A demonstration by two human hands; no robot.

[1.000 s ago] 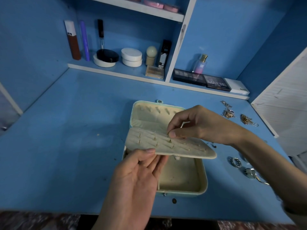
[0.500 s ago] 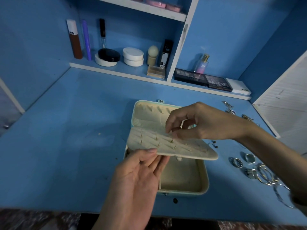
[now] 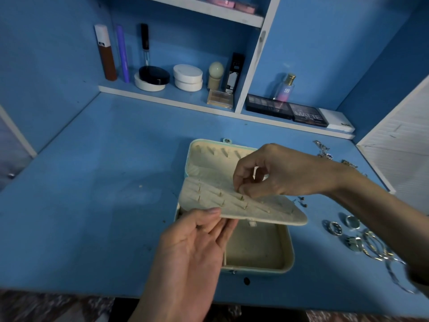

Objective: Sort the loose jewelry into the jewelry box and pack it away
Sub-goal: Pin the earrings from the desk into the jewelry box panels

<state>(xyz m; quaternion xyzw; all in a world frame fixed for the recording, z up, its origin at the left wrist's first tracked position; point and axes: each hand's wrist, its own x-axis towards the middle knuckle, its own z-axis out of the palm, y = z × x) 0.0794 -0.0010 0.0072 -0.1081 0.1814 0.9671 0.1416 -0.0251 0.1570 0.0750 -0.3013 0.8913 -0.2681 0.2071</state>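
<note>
**A:** Jewelry box [image 3: 290, 253] open by the tabletop's front edge; left hand [image 3: 192, 256], fingers straight, props its earring panel [image 3: 275, 211].

**B:** Right hand [image 3: 281, 173] pinches a stud [image 3: 241, 197] on it. If the panel wobbles, that stud could drop inside!

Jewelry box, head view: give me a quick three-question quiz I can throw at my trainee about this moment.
1. True or false: the hinged panel of the jewelry box lies shut flat.
2. Where are the loose rings? A) on the desk, right of the box; B) inside the box; C) on the shelf.
3. Which hand props the panel from beneath with straight fingers?
Key: 1 false, it is raised. 2 A. 3 the left hand; the right hand pinches at a gold pin on the panel.
</note>
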